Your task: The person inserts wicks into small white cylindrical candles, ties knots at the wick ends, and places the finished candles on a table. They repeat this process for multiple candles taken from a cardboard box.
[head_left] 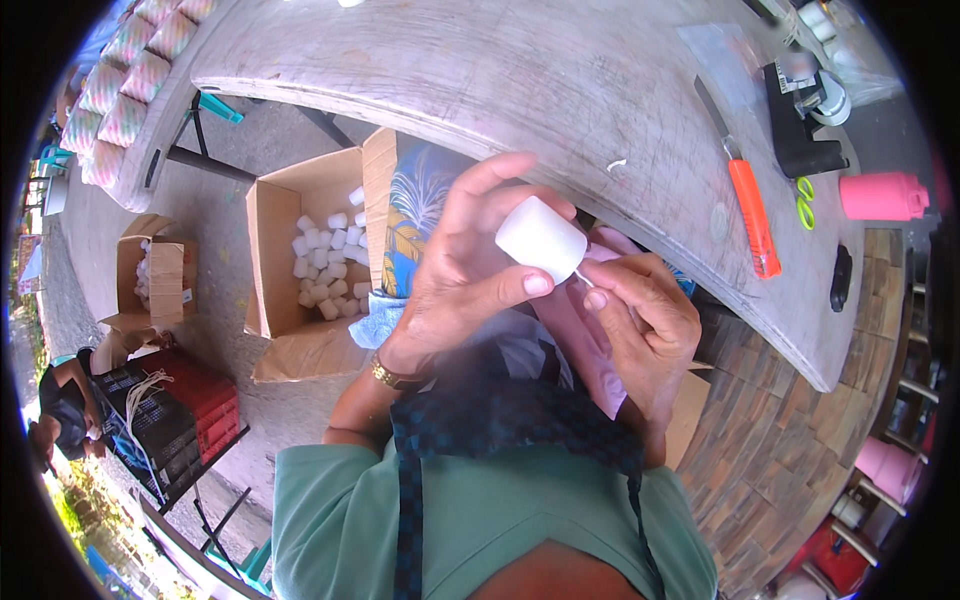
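Note:
In front of my chest, near the table's edge, my left hand holds a smooth white cylinder between thumb and fingers. It is tilted, with one end toward my right hand. My right thumb and index finger pinch a thin white strand at that end; whether it is a string or a stick I cannot tell. To the left of my left forearm, an open cardboard box contains several similar white cylinders. A blue patterned cloth lies beside this box.
On the grey table lie an orange utility knife with its blade out, green-handled scissors, a pink tumbler and a black tape dispenser. Farther left are a smaller box, pastel packs and another person.

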Demonstrator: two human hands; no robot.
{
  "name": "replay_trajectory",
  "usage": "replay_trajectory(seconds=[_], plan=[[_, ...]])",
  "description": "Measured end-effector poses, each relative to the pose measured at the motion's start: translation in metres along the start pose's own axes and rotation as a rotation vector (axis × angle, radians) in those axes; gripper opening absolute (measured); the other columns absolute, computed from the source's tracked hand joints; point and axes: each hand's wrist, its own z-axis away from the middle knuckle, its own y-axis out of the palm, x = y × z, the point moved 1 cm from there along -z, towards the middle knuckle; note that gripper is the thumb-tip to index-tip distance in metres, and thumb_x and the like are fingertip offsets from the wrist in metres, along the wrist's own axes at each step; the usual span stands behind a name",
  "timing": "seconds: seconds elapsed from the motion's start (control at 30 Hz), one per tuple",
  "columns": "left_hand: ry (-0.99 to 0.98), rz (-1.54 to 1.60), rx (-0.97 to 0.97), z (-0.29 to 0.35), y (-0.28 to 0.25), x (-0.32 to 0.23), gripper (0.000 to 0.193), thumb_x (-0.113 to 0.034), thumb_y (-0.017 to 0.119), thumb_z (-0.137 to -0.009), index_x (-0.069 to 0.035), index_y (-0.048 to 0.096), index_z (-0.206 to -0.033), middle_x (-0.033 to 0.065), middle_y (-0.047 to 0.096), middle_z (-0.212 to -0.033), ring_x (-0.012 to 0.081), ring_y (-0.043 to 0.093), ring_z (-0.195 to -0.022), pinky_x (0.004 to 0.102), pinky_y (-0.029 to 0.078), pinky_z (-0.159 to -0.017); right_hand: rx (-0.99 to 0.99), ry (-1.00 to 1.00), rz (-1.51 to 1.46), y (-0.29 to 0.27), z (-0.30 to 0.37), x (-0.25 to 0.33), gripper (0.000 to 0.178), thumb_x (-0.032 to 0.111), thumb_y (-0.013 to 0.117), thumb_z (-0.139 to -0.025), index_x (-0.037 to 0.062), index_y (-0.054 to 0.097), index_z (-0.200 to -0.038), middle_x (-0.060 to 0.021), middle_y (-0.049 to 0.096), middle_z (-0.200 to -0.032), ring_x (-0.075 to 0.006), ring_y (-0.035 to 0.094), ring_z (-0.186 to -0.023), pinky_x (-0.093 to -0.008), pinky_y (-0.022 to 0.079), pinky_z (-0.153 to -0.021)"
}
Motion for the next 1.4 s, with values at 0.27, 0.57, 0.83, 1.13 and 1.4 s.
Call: replay_trajectory(seconds=[0.27,0.57,0.83,1.13,1.4], plan=[[-0.104,-0.119,0.086,0.005,0.016,0.0,0.092,0.001,0.067,-0.077,-0.011,0.012,-0.149,0.0145,0.053,-0.12,0.0198,0.054,-0.109,0.0349,0.042,-0.095,-0.013,-0.019,0.003,-0.01,0.0,-0.011,0.023,-0.007,0.069,-0.075,-0.0015,0.063,-0.097,-0.0105,0.063,-0.092,-0.0161,0.064,-0.083,-0.0266,0.05,-0.072],[-0.164,-0.449,0.22,0.013,0.015,0.002,0.078,-0.002,0.051,-0.079,-0.008,0.016,-0.148,0.0104,0.053,-0.11,0.0177,0.053,-0.102,0.0323,0.04,-0.092,0.194,-0.01,-0.063,-0.005,-0.022,0.003,0.017,-0.003,0.068,-0.075,0.0011,0.063,-0.091,-0.0082,0.061,-0.089,-0.0162,0.057,-0.073,-0.0279,0.045,-0.062],[-0.148,-0.477,0.138,0.013,0.012,-0.006,0.016,-0.011,0.057,-0.093,0.0,0.058,-0.106,0.0099,0.059,-0.102,0.0179,0.058,-0.097,0.0313,0.046,-0.09,-0.153,-0.111,-0.017,-0.007,-0.017,-0.003,0.012,-0.001,0.069,-0.079,0.0007,0.058,-0.083,-0.009,0.059,-0.077,-0.0178,0.058,-0.068,-0.0277,0.045,-0.062],[-0.123,-0.161,0.121,0.015,0.006,0.007,0.015,-0.012,0.057,-0.093,0.0,0.063,-0.101,0.0074,0.06,-0.1,0.0146,0.059,-0.094,0.0322,0.05,-0.086,-0.214,-0.196,0.167,-0.002,-0.017,-0.007,0.014,-0.002,0.067,-0.079,0.0017,0.054,-0.085,-0.0098,0.057,-0.08,-0.0222,0.055,-0.07,-0.0305,0.044,-0.062],[-0.278,0.054,-0.052,0.016,0.002,0.009,0.019,-0.017,0.058,-0.093,0.0,0.067,-0.097,0.0063,0.064,-0.096,0.0143,0.059,-0.096,0.0301,0.048,-0.084,-0.257,-0.223,0.39,0.013,-0.008,-0.027,0.016,0.003,0.069,-0.077,0.0051,0.055,-0.084,-0.0098,0.057,-0.079,-0.0256,0.054,-0.071,-0.0362,0.041,-0.066]])
